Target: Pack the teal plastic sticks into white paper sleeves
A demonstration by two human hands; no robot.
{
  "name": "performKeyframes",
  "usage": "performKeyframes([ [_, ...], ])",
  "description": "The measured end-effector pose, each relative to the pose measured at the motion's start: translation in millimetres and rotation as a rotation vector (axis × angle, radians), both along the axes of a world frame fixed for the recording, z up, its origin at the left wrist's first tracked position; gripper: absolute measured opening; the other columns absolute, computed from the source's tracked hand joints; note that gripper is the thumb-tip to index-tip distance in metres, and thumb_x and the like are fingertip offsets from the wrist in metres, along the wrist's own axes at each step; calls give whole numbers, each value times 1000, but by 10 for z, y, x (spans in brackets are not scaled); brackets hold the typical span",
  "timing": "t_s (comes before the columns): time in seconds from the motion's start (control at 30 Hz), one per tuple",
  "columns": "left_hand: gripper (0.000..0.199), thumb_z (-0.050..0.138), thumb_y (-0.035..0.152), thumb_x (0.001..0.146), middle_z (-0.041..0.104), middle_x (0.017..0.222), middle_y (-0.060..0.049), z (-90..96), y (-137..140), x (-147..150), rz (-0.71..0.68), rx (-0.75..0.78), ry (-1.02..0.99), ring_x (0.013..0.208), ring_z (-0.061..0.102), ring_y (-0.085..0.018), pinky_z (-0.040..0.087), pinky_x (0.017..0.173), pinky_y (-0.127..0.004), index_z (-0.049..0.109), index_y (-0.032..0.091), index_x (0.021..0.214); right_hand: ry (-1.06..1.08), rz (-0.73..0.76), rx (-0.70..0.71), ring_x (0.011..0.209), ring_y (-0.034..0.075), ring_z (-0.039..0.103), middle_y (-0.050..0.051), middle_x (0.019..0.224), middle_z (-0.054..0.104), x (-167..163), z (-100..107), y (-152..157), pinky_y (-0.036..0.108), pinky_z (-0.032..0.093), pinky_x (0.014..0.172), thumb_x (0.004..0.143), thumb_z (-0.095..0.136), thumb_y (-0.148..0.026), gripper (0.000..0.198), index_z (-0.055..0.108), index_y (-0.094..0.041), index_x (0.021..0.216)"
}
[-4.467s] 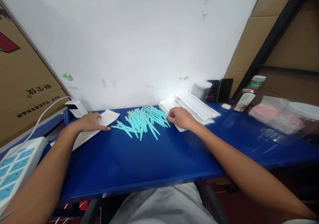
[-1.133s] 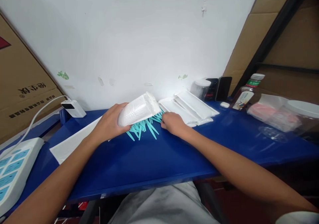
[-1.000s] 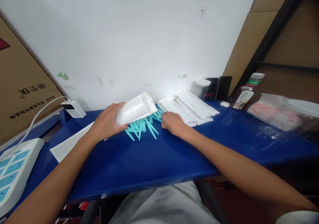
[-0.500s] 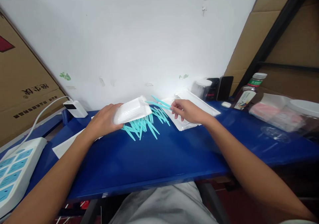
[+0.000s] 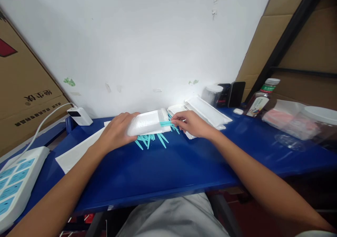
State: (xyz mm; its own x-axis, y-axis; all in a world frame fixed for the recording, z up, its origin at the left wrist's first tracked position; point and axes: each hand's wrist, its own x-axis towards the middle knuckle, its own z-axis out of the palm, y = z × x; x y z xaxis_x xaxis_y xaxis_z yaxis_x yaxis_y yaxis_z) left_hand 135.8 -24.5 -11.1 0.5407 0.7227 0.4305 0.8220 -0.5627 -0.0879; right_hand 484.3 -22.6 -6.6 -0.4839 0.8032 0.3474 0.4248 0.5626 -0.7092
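My left hand (image 5: 119, 130) grips a white padded mailer (image 5: 146, 122) by its left end, holding it over a pile of turquoise plastic sticks (image 5: 142, 141). Its right end, with a clear strip, points toward my right hand (image 5: 186, 122). Between the pinched fingers of that hand are turquoise plastic sticks (image 5: 165, 123), lying against the mailer's right end. Whether their tips are inside or on top of it I cannot tell. More white mailers (image 5: 207, 111) lie beyond my right hand, and another white mailer (image 5: 79, 152) lies under my left forearm.
At left are a power strip (image 5: 23, 180) and a white charger (image 5: 79, 115) with a cable. On the right stand a lidded jar (image 5: 212, 96), phones (image 5: 236, 94), a bottle (image 5: 259, 98) and a bag with pink contents (image 5: 289, 119). A white wall (image 5: 147, 47) rises behind the blue table (image 5: 158, 173).
My left hand has moved right with the mailer. My right hand has come slightly left and lower, bringing the turquoise sticks from above the pile to the mailer's right end.
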Motion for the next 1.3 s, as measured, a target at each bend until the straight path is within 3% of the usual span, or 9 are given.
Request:
performKeyframes([
  [0.17, 76, 71, 34, 87, 67, 131, -15, -65, -58, 126, -79, 64, 49, 115, 65, -36, 51, 101, -49, 43, 22, 157, 195, -41, 68, 62, 15, 60, 4, 84, 73, -205, -51, -100, 29, 52, 62, 104, 61, -45, 33, 79, -19, 95],
  [0.3, 79, 72, 36, 88, 67, 133, -14, -91, -63, 150, -77, 62, 12, 116, 64, -36, 51, 100, -49, 40, 23, 159, 301, -126, 22, 56, 14, 58, 3, 79, 71, -211, -54, -74, 29, 52, 56, 101, 65, -50, 36, 79, -18, 97],
  [0.47, 76, 71, 34, 89, 69, 124, -14, -112, -89, 183, -109, 84, 28, 108, 66, -35, 52, 95, -48, 41, 24, 159, 316, -22, -92, 55, 14, 58, 3, 74, 70, -252, -72, -104, 27, 50, 52, 98, 68, -54, 40, 81, -16, 97],
  [0.67, 73, 70, 30, 90, 69, 134, -15, -164, -136, 287, -202, 113, -27, 110, 67, -35, 53, 98, -50, 42, 24, 157, 246, 59, -40, 56, 13, 56, 2, 76, 73, -366, -30, -301, 26, 43, 52, 103, 63, -47, 35, 84, -19, 113],
  [0.77, 71, 74, 34, 87, 69, 136, -11, -97, -135, 244, -107, 144, -204, 116, 67, -34, 54, 100, -49, 47, 26, 152, 361, -75, 21, 54, 12, 53, 3, 83, 76, -305, 47, -294, 27, 39, 50, 102, 65, -50, 38, 83, -20, 117],
  [0.87, 64, 77, 43, 86, 67, 133, -10, 36, -121, 133, 109, 271, -545, 119, 66, -34, 55, 100, -50, 53, 24, 141, 415, -205, 89, 59, 14, 56, 7, 99, 80, -233, 36, -191, 29, 41, 54, 103, 63, -50, 37, 82, -19, 111],
  [1.03, 56, 76, 49, 88, 63, 127, -8, 123, -85, 32, 215, 384, -829, 121, 63, -33, 53, 104, -51, 53, 21, 130, -73, -179, 107, 76, 18, 64, 6, 97, 78, -329, -264, -78, 30, 46, 69, 101, 69, -41, 25, 77, -18, 95],
  [1.17, 74, 81, 52, 81, 65, 126, -9, 5, -90, 144, 206, 208, -716, 114, 67, -32, 56, 96, -46, 48, 21, 139, -453, -170, 117, 92, 26, 70, 14, 115, 73, -543, -467, -144, 34, 49, 74, 96, 73, -56, 44, 72, -13, 110],
  [1.3, 89, 81, 57, 79, 61, 145, -13, -84, -113, 245, 152, 43, -522, 126, 64, -36, 54, 101, -45, 41, 24, 151, -720, -236, 101, 101, 29, 73, 19, 125, 71, -660, -410, -219, 35, 50, 79, 108, 57, -40, 34, 68, -10, 121],
])
